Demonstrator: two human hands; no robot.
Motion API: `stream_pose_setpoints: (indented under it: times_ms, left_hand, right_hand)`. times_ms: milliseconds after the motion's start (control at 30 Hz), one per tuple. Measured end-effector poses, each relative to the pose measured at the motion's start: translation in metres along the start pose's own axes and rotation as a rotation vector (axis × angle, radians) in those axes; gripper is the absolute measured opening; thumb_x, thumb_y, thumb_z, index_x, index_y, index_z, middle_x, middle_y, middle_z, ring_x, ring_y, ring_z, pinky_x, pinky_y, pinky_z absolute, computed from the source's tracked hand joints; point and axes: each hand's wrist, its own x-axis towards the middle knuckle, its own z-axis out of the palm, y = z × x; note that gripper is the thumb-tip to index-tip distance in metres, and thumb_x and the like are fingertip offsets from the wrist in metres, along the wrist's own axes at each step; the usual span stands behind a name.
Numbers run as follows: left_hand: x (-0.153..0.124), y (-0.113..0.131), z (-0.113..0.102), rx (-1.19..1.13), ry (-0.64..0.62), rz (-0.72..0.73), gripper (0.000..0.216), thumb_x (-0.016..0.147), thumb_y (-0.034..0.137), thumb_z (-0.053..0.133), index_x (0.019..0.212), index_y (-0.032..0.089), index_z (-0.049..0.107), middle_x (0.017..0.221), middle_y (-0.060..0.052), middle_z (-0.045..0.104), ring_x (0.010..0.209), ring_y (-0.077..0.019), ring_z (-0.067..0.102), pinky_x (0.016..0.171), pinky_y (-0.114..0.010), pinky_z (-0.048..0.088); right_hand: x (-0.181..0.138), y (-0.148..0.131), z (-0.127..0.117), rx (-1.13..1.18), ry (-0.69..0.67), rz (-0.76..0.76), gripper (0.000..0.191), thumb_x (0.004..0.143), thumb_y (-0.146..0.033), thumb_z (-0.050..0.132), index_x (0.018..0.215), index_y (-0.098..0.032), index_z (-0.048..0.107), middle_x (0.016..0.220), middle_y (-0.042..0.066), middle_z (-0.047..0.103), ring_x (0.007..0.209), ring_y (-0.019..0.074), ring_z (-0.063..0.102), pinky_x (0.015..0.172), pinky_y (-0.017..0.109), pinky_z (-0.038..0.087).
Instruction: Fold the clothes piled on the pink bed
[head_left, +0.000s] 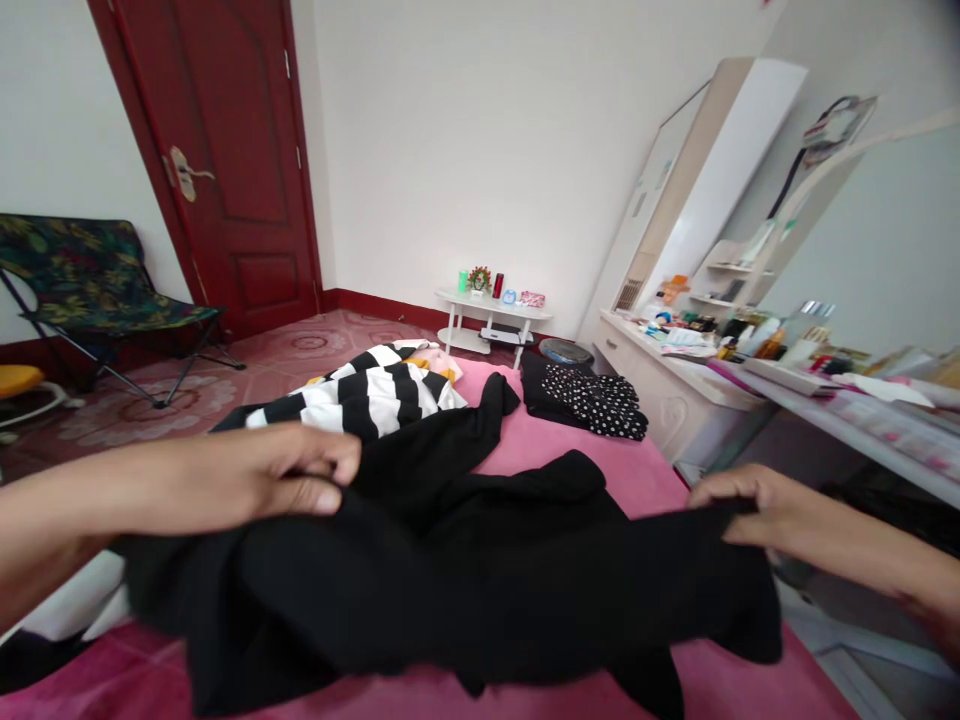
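A black garment point(465, 590) is stretched sideways between my two hands above a pink bed cover point(517, 445). My left hand point(277, 475) pinches its upper edge on the left, thumb on top. On the right, my right hand point(750, 505) grips the other end between thumb and fingers. Part of the black cloth, one long narrow piece, lies forward on the bed. What kind of garment it is, I cannot tell. Just beyond it lies a heap with black-and-white striped clothing point(367, 390). Farther right rests a folded stack with black polka-dot cloth point(592, 400) on it.
A dressing table point(637, 350) crowded with bottles runs along the right, under a mirror point(877, 230). A small white stand point(457, 297) holding ornaments is by the far wall. To the left are a folding chair point(90, 280), a yellow stool point(19, 380) and a red door point(225, 150).
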Motion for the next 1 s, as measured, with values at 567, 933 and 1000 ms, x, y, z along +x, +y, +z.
stream_pose_setpoints:
  times_ms: [567,933,1000]
  left_hand:
    - [0.020,0.002,0.049,0.397,-0.347,0.054,0.107,0.054,0.063,0.072,0.146,0.030,0.028,0.145,-0.015,0.038,0.120,-0.0377,0.048,0.099,-0.048,0.037]
    - [-0.012,0.026,0.075,0.285,-0.427,-0.229,0.097,0.052,0.035,0.072,0.142,0.025,0.037,0.147,-0.014,0.035,0.123,-0.0344,0.049,0.103,-0.043,0.039]
    - [-0.010,0.027,0.073,0.286,-0.435,-0.236,0.095,0.052,0.030,0.071,0.142,0.025,0.038,0.147,-0.014,0.036,0.124,-0.0344,0.048,0.103,-0.044,0.039]
  right_hand:
    - [0.088,0.013,0.119,-0.597,0.104,-0.046,0.118,0.043,-0.004,0.065,0.149,-0.023,0.017,0.154,0.017,0.013,0.130,0.0393,0.036,0.097,0.042,0.042]
    - [0.211,-0.090,0.061,-1.019,0.323,-0.429,0.073,0.078,-0.006,0.045,0.144,-0.029,0.023,0.139,0.011,0.043,0.097,0.0251,0.061,0.070,0.030,0.045]
    - [0.240,-0.099,0.066,-0.998,0.249,-0.445,0.086,0.076,-0.003,0.050,0.146,-0.035,0.014,0.154,0.010,0.018,0.106,0.0257,0.058,0.075,0.030,0.045]
